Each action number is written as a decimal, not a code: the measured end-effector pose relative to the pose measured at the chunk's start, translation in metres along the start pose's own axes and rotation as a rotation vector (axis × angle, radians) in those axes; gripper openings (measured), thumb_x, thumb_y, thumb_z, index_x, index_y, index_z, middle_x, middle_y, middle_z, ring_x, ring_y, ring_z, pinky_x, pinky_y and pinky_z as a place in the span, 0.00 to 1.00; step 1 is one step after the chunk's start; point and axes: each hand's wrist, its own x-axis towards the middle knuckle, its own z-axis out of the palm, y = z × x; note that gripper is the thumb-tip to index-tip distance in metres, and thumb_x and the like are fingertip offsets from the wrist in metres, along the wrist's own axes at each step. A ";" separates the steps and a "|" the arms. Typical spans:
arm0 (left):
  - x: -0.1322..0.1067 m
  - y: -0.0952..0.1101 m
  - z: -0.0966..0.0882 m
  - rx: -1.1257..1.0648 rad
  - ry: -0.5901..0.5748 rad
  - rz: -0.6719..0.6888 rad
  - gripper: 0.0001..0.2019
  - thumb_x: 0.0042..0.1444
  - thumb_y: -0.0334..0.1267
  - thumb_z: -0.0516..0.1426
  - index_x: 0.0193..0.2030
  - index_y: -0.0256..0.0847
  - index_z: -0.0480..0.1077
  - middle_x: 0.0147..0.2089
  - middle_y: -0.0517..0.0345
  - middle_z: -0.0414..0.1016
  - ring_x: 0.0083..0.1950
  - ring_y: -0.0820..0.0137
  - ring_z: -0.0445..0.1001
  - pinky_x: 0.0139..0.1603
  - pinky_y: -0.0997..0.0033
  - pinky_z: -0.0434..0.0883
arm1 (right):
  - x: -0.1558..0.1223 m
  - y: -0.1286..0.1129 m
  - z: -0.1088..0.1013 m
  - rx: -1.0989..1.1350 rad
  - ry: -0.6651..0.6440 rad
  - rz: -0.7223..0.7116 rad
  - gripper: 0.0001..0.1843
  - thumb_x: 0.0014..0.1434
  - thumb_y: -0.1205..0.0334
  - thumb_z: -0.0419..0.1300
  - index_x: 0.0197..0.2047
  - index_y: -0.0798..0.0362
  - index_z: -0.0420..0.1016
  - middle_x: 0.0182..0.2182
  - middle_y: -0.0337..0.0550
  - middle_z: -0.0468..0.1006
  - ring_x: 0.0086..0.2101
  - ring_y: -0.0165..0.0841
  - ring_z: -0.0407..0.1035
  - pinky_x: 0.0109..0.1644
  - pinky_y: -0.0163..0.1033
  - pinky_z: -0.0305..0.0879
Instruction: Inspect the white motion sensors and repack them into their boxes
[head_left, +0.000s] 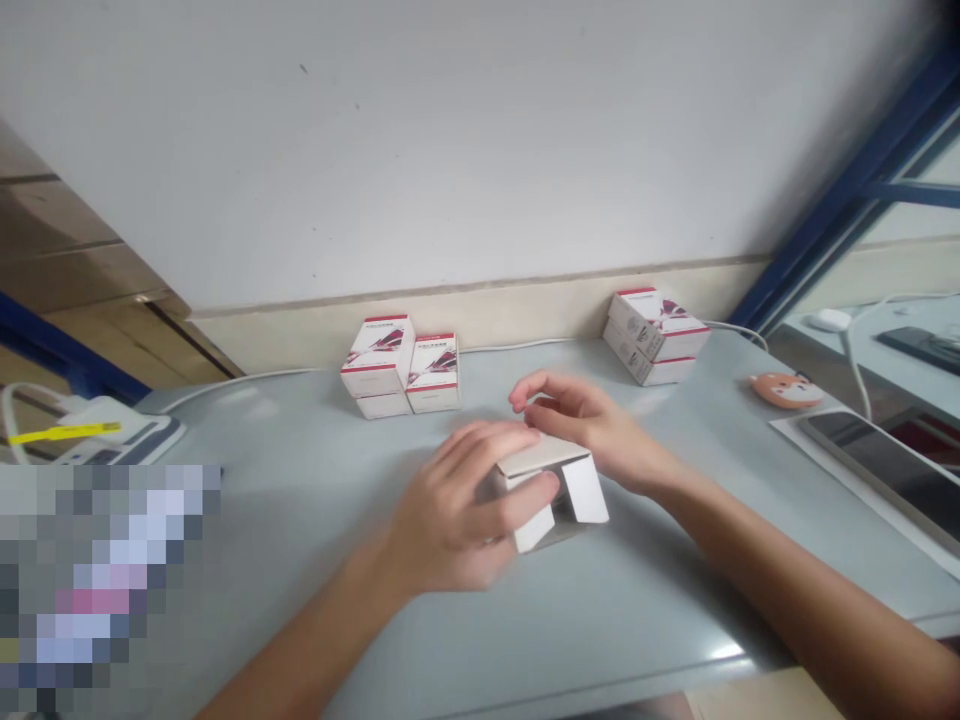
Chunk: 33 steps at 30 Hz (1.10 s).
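A small white cardboard box [589, 490] is tilted above the grey desk, its near end open and its flaps sticking out. My left hand [465, 510] grips the box from the left, with a finger reaching to the open end. What is inside the box is too dark to make out. Just behind the box and to its right is my right hand [581, 415], its fingers loosely curved and apart, with nothing visible in them. Part of that hand is hidden by the box, so I cannot tell whether it touches the far side.
Against the wall stand a group of red-and-white boxes [379, 358] and, farther right, a stack of similar boxes [656, 335]. An orange animal-face item [787, 390] and a dark phone [885, 470] lie at the right. A power strip [142, 435] with cables sits at the left.
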 end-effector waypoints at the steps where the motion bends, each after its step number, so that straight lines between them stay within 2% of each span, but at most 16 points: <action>1: 0.000 0.000 -0.001 0.004 -0.001 -0.008 0.27 0.56 0.27 0.61 0.60 0.54 0.64 0.64 0.48 0.73 0.63 0.56 0.76 0.57 0.51 0.78 | 0.001 0.002 0.001 -0.029 -0.013 -0.011 0.07 0.69 0.56 0.61 0.46 0.49 0.75 0.33 0.36 0.74 0.26 0.28 0.64 0.28 0.34 0.61; 3: 0.000 0.000 -0.002 0.041 0.013 -0.025 0.24 0.57 0.29 0.63 0.57 0.52 0.65 0.63 0.46 0.74 0.62 0.55 0.77 0.54 0.53 0.79 | 0.001 0.005 0.004 -0.153 0.056 -0.127 0.05 0.69 0.61 0.59 0.43 0.49 0.76 0.32 0.37 0.74 0.28 0.29 0.66 0.31 0.36 0.64; 5: -0.002 -0.002 0.000 0.040 0.057 -0.065 0.21 0.56 0.31 0.66 0.52 0.50 0.65 0.62 0.44 0.73 0.61 0.53 0.78 0.53 0.52 0.80 | 0.000 0.008 0.009 -0.325 0.227 -0.365 0.08 0.67 0.68 0.57 0.41 0.49 0.76 0.34 0.40 0.75 0.33 0.32 0.70 0.36 0.39 0.67; 7: -0.005 -0.004 0.004 -0.040 0.131 -0.166 0.23 0.55 0.32 0.69 0.51 0.50 0.62 0.61 0.44 0.73 0.58 0.53 0.80 0.51 0.53 0.81 | -0.004 0.009 0.014 -0.466 0.362 -0.615 0.12 0.65 0.73 0.55 0.43 0.48 0.76 0.38 0.42 0.77 0.39 0.36 0.72 0.42 0.43 0.70; 8: -0.007 -0.005 0.007 -0.098 0.169 -0.227 0.25 0.56 0.33 0.70 0.51 0.50 0.61 0.61 0.45 0.73 0.57 0.55 0.81 0.49 0.55 0.82 | -0.006 0.009 0.016 -0.516 0.377 -0.707 0.15 0.64 0.75 0.55 0.45 0.47 0.76 0.41 0.43 0.77 0.41 0.37 0.73 0.44 0.45 0.71; 10: -0.010 -0.008 0.013 -0.201 0.226 -0.343 0.28 0.56 0.34 0.70 0.55 0.52 0.58 0.62 0.48 0.72 0.54 0.59 0.82 0.46 0.59 0.82 | -0.010 0.008 0.016 -0.604 0.319 -0.812 0.23 0.63 0.78 0.54 0.53 0.44 0.74 0.47 0.46 0.78 0.46 0.40 0.74 0.47 0.48 0.73; 14: -0.014 -0.013 0.025 -0.264 0.348 -0.392 0.36 0.55 0.32 0.71 0.58 0.55 0.50 0.66 0.50 0.65 0.60 0.62 0.79 0.51 0.60 0.82 | -0.011 0.009 0.009 -0.764 0.144 -0.796 0.36 0.59 0.81 0.50 0.63 0.38 0.71 0.59 0.48 0.73 0.54 0.43 0.73 0.50 0.51 0.75; 16: -0.013 -0.014 0.028 -0.281 0.416 -0.433 0.35 0.54 0.33 0.72 0.55 0.54 0.50 0.68 0.49 0.61 0.65 0.61 0.75 0.56 0.56 0.80 | -0.010 0.009 0.004 -0.819 0.076 -0.728 0.39 0.58 0.82 0.50 0.65 0.37 0.70 0.61 0.47 0.71 0.51 0.42 0.74 0.47 0.48 0.76; 18: -0.011 -0.012 0.030 -0.341 0.445 -0.550 0.35 0.54 0.39 0.72 0.52 0.53 0.50 0.67 0.48 0.62 0.68 0.60 0.72 0.58 0.55 0.80 | -0.009 0.007 0.001 -0.848 0.055 -0.650 0.39 0.56 0.81 0.50 0.65 0.38 0.68 0.59 0.48 0.71 0.45 0.41 0.74 0.41 0.46 0.75; 21: -0.006 -0.008 0.029 -0.508 0.425 -0.706 0.35 0.54 0.49 0.73 0.52 0.52 0.49 0.63 0.50 0.67 0.61 0.62 0.77 0.55 0.58 0.81 | -0.010 0.002 -0.002 -0.843 0.088 -0.568 0.37 0.54 0.81 0.52 0.63 0.42 0.67 0.54 0.49 0.71 0.41 0.41 0.72 0.39 0.46 0.74; 23: -0.006 -0.008 0.029 -0.616 0.395 -0.728 0.36 0.54 0.51 0.73 0.54 0.53 0.51 0.59 0.52 0.71 0.54 0.64 0.81 0.51 0.59 0.82 | -0.011 -0.003 -0.003 -0.844 0.082 -0.562 0.37 0.53 0.81 0.53 0.62 0.42 0.67 0.50 0.48 0.69 0.40 0.40 0.70 0.40 0.47 0.74; 27: -0.011 -0.011 0.030 -0.630 0.392 -0.686 0.35 0.54 0.45 0.74 0.58 0.51 0.56 0.52 0.54 0.75 0.51 0.63 0.80 0.51 0.59 0.81 | -0.013 -0.005 -0.006 -0.943 0.032 -0.575 0.39 0.51 0.80 0.53 0.63 0.39 0.67 0.45 0.45 0.65 0.34 0.37 0.66 0.33 0.42 0.67; 30: -0.016 -0.011 0.030 -0.420 0.451 -0.558 0.34 0.53 0.38 0.75 0.59 0.51 0.62 0.55 0.52 0.75 0.55 0.61 0.79 0.55 0.57 0.79 | -0.010 0.006 -0.006 -0.962 0.082 -0.598 0.39 0.49 0.79 0.53 0.62 0.41 0.59 0.47 0.46 0.66 0.32 0.36 0.63 0.29 0.40 0.61; 33: -0.018 -0.011 0.025 -0.175 0.440 -0.414 0.34 0.53 0.31 0.73 0.62 0.55 0.64 0.60 0.52 0.74 0.59 0.59 0.79 0.60 0.52 0.77 | -0.005 0.017 -0.006 -0.825 0.132 -0.644 0.37 0.51 0.79 0.55 0.60 0.42 0.51 0.51 0.48 0.68 0.38 0.39 0.67 0.35 0.43 0.67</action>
